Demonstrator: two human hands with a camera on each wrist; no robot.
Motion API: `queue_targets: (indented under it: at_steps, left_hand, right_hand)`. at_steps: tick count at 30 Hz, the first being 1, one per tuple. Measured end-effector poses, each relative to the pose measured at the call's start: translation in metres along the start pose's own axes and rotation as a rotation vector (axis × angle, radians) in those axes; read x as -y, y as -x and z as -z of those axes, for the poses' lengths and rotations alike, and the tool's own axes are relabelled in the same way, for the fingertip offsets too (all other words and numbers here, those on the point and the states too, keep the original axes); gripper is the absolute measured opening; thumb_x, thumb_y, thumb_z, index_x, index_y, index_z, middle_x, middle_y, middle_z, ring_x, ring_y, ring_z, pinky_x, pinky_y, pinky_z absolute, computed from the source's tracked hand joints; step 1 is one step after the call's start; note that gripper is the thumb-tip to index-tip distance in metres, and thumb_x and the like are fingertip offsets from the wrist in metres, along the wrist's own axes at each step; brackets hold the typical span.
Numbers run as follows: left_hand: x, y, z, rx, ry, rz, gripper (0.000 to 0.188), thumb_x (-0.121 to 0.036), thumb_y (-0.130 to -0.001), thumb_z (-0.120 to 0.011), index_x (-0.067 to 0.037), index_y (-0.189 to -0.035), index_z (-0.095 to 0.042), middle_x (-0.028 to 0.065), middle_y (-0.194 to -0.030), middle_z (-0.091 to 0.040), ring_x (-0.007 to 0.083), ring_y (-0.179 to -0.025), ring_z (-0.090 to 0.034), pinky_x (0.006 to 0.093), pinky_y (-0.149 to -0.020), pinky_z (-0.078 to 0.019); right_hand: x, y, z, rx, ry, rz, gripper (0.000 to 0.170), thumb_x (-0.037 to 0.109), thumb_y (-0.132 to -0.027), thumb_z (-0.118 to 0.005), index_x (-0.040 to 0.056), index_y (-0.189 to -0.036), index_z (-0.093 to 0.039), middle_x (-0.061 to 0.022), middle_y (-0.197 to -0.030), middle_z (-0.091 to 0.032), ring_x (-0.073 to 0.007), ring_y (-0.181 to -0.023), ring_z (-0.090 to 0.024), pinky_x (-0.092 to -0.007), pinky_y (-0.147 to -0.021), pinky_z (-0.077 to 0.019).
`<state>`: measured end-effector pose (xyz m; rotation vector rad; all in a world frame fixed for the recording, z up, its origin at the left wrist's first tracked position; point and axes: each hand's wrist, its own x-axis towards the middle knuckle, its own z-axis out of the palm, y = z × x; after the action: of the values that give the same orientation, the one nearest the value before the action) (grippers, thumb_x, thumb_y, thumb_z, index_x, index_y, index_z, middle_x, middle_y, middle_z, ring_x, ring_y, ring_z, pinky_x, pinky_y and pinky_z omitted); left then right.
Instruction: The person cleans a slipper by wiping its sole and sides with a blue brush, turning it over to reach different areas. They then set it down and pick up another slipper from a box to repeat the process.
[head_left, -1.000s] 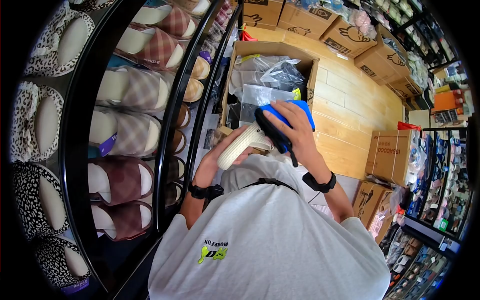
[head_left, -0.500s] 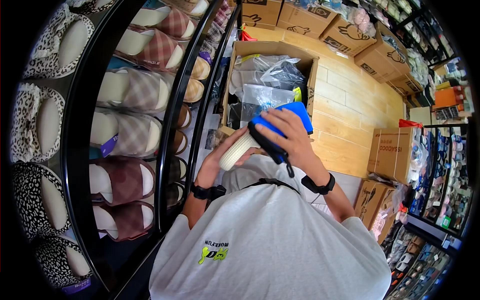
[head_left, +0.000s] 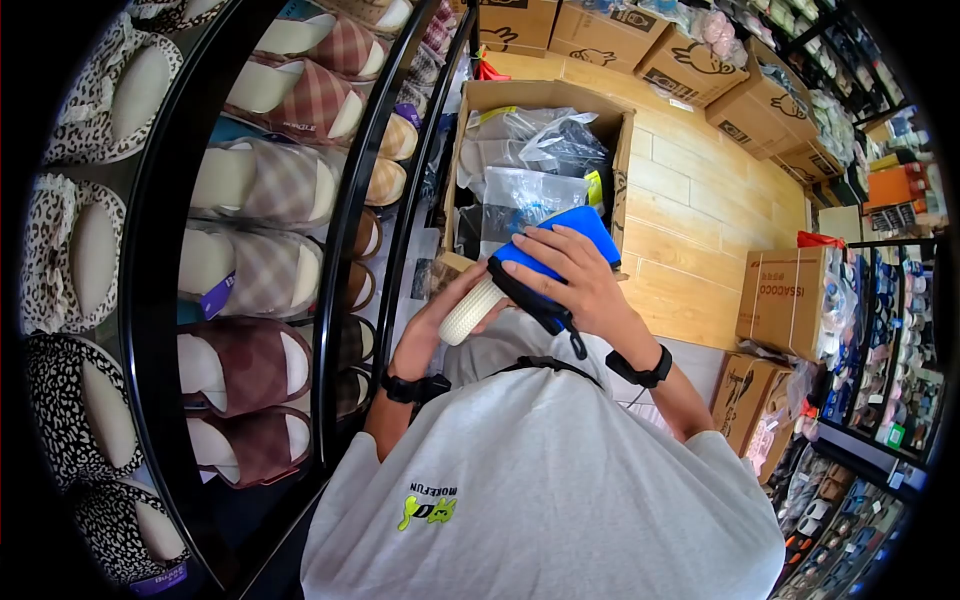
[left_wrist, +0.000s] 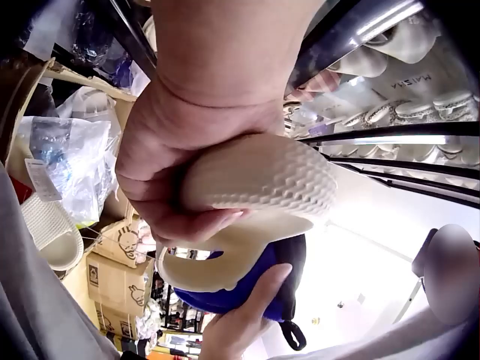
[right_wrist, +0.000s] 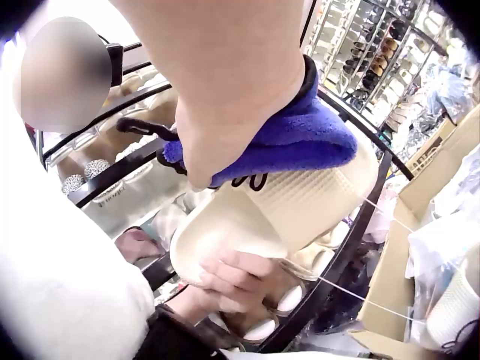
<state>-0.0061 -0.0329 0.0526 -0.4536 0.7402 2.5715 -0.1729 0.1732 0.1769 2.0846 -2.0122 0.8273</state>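
The left hand point(head_left: 445, 308) grips a cream textured slipper point(head_left: 472, 307); in the left wrist view its fingers point(left_wrist: 202, 225) curl round the slipper point(left_wrist: 262, 176). The right hand point(head_left: 583, 280) holds a blue cloth mitt point(head_left: 590, 230) with a black edge and loop against the slipper's upper. In the right wrist view the blue fuzzy cloth point(right_wrist: 300, 142) lies on the slipper point(right_wrist: 300, 210), with the right thumb pressed on it. A second cream slipper point(left_wrist: 54, 232) hangs from a thin string in the left wrist view.
An open carton point(head_left: 622, 180) with plastic-bagged items stands in front of the person. Racks of slippers point(head_left: 265, 180) run along the left. More cartons point(head_left: 780, 300) and shelves line the right and far sides, round a wooden floor point(head_left: 680, 220).
The right hand and blue mitt have shifted left and slightly down over the slipper, covering more of it. The left hand has kept its grip with the slipper tilted a little differently.
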Motion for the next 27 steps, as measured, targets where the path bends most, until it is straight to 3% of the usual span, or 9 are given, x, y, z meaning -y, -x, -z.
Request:
queue_targets:
  at_steps: [5,6,11,13,15,17,23,25,27]
  left_hand:
    - [-0.003,0.001,-0.009,0.019,0.114,0.034,0.069,-0.062,-0.118,-0.034,0.000,-0.131,-0.062,0.0042,-0.070,-0.051,0.0131,-0.044,-0.049,0.0274,-0.036,-0.0413]
    - [-0.009,0.004,-0.020,-0.013,0.099,0.017,0.068,-0.063,-0.118,-0.033,-0.001,-0.124,-0.062,0.0044,-0.070,-0.051,0.0136,-0.044,-0.049,0.0270,-0.035,-0.0406]
    - [-0.007,0.002,-0.011,-0.007,0.057,-0.018,0.071,-0.065,-0.117,-0.033,-0.001,-0.119,-0.062,0.0046,-0.069,-0.051,0.0151,-0.044,-0.051,0.0278,-0.036,-0.0416]
    - [-0.007,0.000,-0.006,-0.001,0.042,-0.041,0.072,-0.066,-0.117,-0.033,0.000,-0.119,-0.063,0.0047,-0.068,-0.051,0.0158,-0.044,-0.051,0.0282,-0.037,-0.0416]
    - [-0.008,0.000,-0.006,0.057,0.250,0.074,0.074,-0.069,-0.115,-0.035,-0.001,-0.114,-0.063,0.0053,-0.068,-0.051,0.0169,-0.044,-0.051,0.0291,-0.038,-0.0410]
    - [-0.013,0.001,-0.009,0.032,0.196,0.085,0.072,-0.068,-0.115,-0.036,-0.002,-0.113,-0.063,0.0062,-0.070,-0.052,0.0172,-0.044,-0.049,0.0293,-0.038,-0.0397]
    - [-0.010,0.004,-0.002,-0.075,0.079,-0.038,0.066,-0.066,-0.115,-0.039,-0.006,-0.114,-0.066,0.0052,-0.069,-0.052,0.0178,-0.044,-0.051,0.0297,-0.040,-0.0419]
    - [-0.007,0.001,0.000,-0.073,0.047,-0.039,0.069,-0.067,-0.114,-0.039,-0.004,-0.116,-0.066,0.0037,-0.068,-0.051,0.0174,-0.043,-0.050,0.0293,-0.040,-0.0424]
    - [-0.005,-0.008,0.007,0.174,0.223,0.038,0.070,-0.067,-0.115,-0.038,-0.002,-0.117,-0.065,0.0025,-0.067,-0.050,0.0170,-0.044,-0.050,0.0291,-0.040,-0.0407]
  right_hand:
    - [-0.006,-0.007,0.002,-0.118,-0.037,-0.246,0.064,0.018,-0.088,-0.074,0.0167,-0.152,-0.068,-0.0131,-0.157,-0.062,-0.0367,-0.143,-0.059,-0.0517,-0.121,-0.0448]
    - [-0.003,-0.007,0.003,-0.118,-0.036,-0.244,0.064,0.018,-0.088,-0.074,0.0167,-0.152,-0.068,-0.0131,-0.157,-0.062,-0.0367,-0.143,-0.059,-0.0517,-0.121,-0.0448]
    - [0.005,-0.006,-0.001,0.001,-0.022,-0.027,0.068,0.015,-0.086,-0.074,0.0169,-0.154,-0.066,-0.0116,-0.159,-0.061,-0.0349,-0.145,-0.057,-0.0518,-0.123,-0.0436]
    - [0.002,-0.006,0.001,0.004,-0.031,-0.029,0.069,0.015,-0.086,-0.073,0.0178,-0.155,-0.065,-0.0116,-0.160,-0.060,-0.0347,-0.145,-0.057,-0.0522,-0.123,-0.0431]
    - [0.000,-0.009,0.007,-0.047,-0.043,-0.171,0.069,0.015,-0.086,-0.073,0.0187,-0.155,-0.065,-0.0118,-0.160,-0.060,-0.0353,-0.146,-0.057,-0.0524,-0.123,-0.0428]
    - [-0.003,-0.007,0.001,-0.077,-0.038,-0.210,0.068,0.018,-0.087,-0.074,0.0191,-0.155,-0.066,-0.0125,-0.160,-0.060,-0.0361,-0.146,-0.057,-0.0530,-0.123,-0.0424]
    - [0.007,-0.002,-0.003,0.069,-0.081,0.022,0.063,0.013,-0.090,-0.067,0.0193,-0.154,-0.066,-0.0120,-0.159,-0.060,-0.0348,-0.146,-0.057,-0.0535,-0.124,-0.0431]
    - [-0.001,-0.003,0.000,0.052,-0.129,-0.008,0.062,0.014,-0.092,-0.067,0.0194,-0.153,-0.067,-0.0124,-0.159,-0.061,-0.0359,-0.145,-0.058,-0.0539,-0.124,-0.0429]
    - [-0.011,-0.004,0.000,-0.014,-0.141,-0.088,0.060,0.013,-0.093,-0.067,0.0192,-0.152,-0.068,-0.0131,-0.158,-0.062,-0.0370,-0.145,-0.059,-0.0541,-0.123,-0.0432]
